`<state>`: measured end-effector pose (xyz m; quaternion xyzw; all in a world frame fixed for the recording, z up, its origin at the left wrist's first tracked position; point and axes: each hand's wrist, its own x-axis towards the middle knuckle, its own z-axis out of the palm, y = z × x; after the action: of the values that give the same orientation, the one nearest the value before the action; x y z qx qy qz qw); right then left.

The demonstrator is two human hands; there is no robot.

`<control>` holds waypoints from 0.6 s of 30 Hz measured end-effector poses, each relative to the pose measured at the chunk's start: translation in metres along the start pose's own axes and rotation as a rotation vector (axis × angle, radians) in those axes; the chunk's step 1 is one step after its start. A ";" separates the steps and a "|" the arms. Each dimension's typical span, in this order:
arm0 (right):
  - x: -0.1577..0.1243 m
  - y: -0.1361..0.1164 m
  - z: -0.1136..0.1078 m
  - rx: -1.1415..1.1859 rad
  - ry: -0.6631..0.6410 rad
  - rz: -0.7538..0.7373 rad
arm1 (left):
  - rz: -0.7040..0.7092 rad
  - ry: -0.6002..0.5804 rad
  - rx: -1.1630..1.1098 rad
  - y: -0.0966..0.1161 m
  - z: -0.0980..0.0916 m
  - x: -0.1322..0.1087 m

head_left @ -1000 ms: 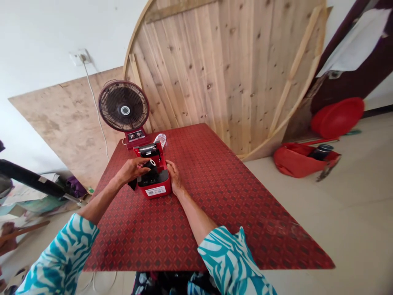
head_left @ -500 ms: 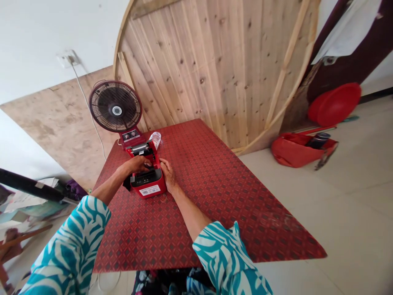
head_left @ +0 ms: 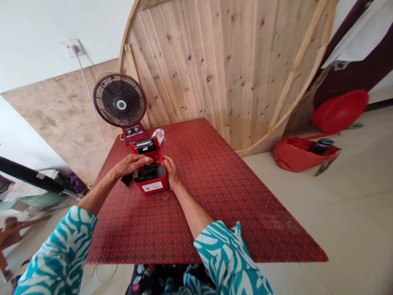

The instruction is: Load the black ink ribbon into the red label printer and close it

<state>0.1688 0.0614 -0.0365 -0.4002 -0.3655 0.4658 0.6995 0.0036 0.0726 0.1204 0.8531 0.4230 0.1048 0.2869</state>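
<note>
Head camera shows the left hand (head_left: 129,166) open over one red receipt printer (head_left: 151,187), the right hand (head_left: 171,173) gripping its side

Receipt printer (head_left: 151,180) on table (head_left: 215,213), desk fan (head_left: 119,100) behind it, plastic bottle (head_left: 158,136) behind printer, right of fan.

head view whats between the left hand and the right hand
In the head view, a red receipt printer with its lid open stands between the left hand and the right hand.
</note>
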 end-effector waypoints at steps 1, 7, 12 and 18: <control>0.000 -0.001 0.000 -0.011 0.004 -0.001 | 0.021 0.012 0.000 0.002 0.002 -0.010; -0.001 -0.004 0.000 -0.025 0.004 -0.008 | 0.180 0.178 0.228 0.008 0.032 -0.042; 0.001 0.003 -0.001 0.003 0.001 -0.027 | 0.230 0.256 0.230 -0.001 0.043 -0.040; 0.001 0.003 -0.002 -0.015 0.009 -0.027 | 0.361 0.312 0.113 -0.011 0.043 -0.039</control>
<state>0.1696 0.0631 -0.0396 -0.4026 -0.3712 0.4517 0.7044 -0.0094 0.0303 0.0820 0.9031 0.3078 0.2610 0.1466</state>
